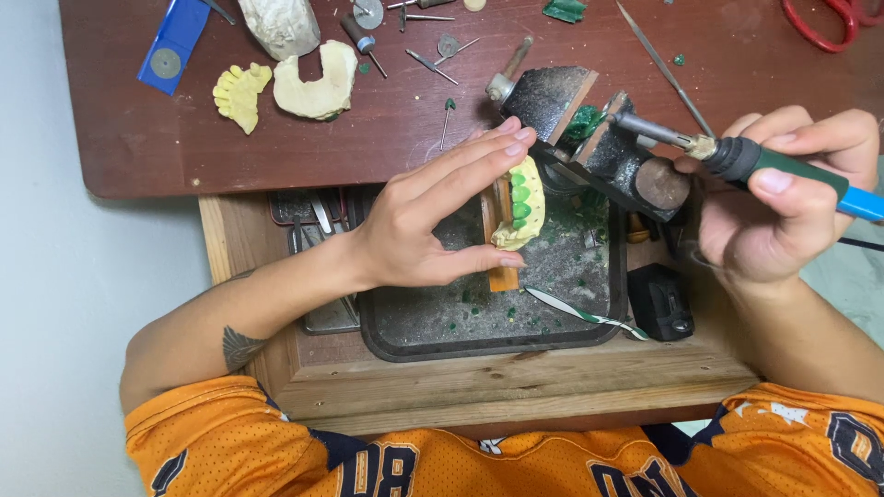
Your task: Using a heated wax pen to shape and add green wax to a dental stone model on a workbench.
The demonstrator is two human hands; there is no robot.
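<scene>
Head view shows the left hand point(414, 230) pinching a yellow dental cast point(523, 207) with green wax teeth between thumb and fingers over a dark tray point(405, 331), while the right hand point(783, 198) grips a green-and-blue heated wax tool point(792, 170) just beyond it. A steady cast and light touches seem wise; the black bench block point(589, 129) crowds between both hands, and small burs point(433, 60) lie scattered beyond the left fingertips.

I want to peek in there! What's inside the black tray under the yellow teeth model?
Inside the black tray lie grey dust, green wax crumbs, a striped stick and a wooden block. The left hand, holding the yellow teeth model, covers part of the tray's floor.
</scene>
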